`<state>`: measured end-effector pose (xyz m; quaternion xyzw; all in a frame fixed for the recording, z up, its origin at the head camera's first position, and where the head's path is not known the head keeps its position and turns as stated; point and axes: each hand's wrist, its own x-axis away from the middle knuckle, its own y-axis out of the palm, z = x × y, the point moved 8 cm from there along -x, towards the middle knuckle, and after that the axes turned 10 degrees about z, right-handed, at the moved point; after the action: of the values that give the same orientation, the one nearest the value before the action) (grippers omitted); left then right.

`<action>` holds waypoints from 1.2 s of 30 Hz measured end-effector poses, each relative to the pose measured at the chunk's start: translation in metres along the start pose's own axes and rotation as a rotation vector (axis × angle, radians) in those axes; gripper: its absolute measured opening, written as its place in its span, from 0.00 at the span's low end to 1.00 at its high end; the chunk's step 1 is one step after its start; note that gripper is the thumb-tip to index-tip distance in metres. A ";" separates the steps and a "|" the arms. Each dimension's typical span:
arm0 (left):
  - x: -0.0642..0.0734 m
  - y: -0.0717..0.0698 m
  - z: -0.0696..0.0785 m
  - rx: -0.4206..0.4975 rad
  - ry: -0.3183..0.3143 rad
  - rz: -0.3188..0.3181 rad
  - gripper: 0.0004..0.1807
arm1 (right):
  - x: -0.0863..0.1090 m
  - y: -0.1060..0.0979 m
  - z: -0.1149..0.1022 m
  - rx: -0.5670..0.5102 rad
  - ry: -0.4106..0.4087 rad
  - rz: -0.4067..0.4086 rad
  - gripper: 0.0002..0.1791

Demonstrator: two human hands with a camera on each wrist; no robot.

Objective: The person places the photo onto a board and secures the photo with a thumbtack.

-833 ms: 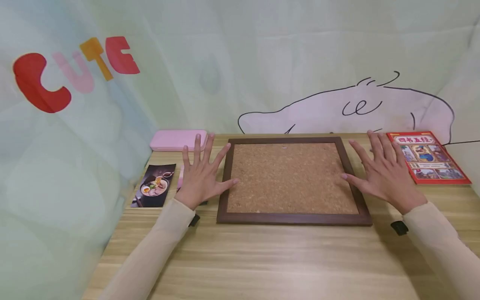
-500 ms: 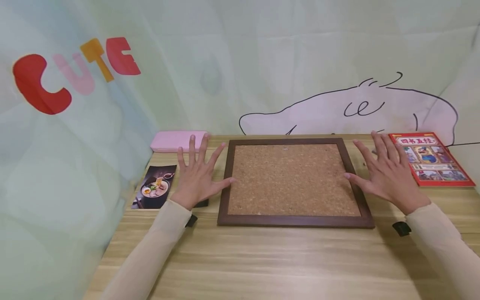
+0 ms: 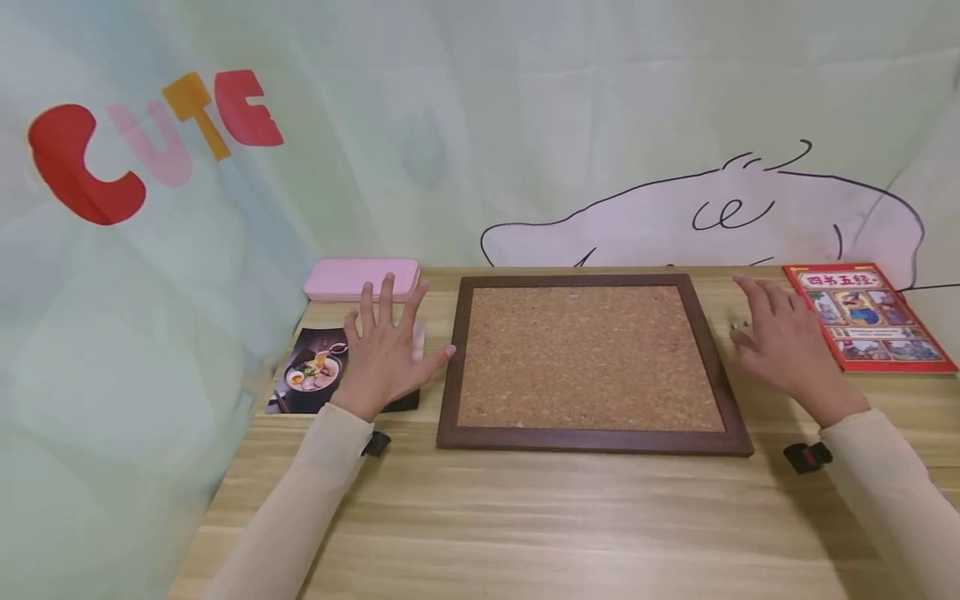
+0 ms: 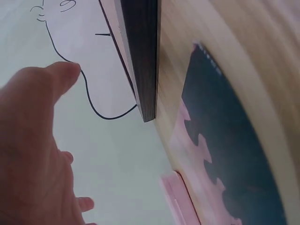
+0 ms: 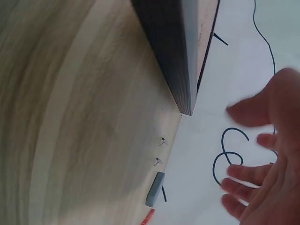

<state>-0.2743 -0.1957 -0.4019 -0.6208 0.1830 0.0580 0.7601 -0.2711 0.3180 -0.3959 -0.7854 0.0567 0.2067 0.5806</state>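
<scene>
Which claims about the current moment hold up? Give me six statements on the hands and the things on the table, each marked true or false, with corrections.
1. In the head view, the book lies to the right of the board. True.
2. The left hand is nearer the noodle photo than the book. True.
3. The noodle photo lies on the board. False: it lies on the table, left of the board.
4. The right hand holds nothing. True.
5. The left hand pinches the noodle photo. False: its fingers are spread and it holds nothing.
6. The board stands upright. False: it lies flat on the table.
</scene>
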 end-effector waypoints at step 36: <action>0.024 0.008 -0.034 0.095 -0.166 -0.155 0.58 | -0.019 0.026 0.059 -0.109 0.243 -0.167 0.19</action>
<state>-0.2615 -0.2299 -0.4229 -0.5896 0.0736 0.0417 0.8033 -0.3126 0.3623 -0.4255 -0.8371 0.0498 0.0640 0.5410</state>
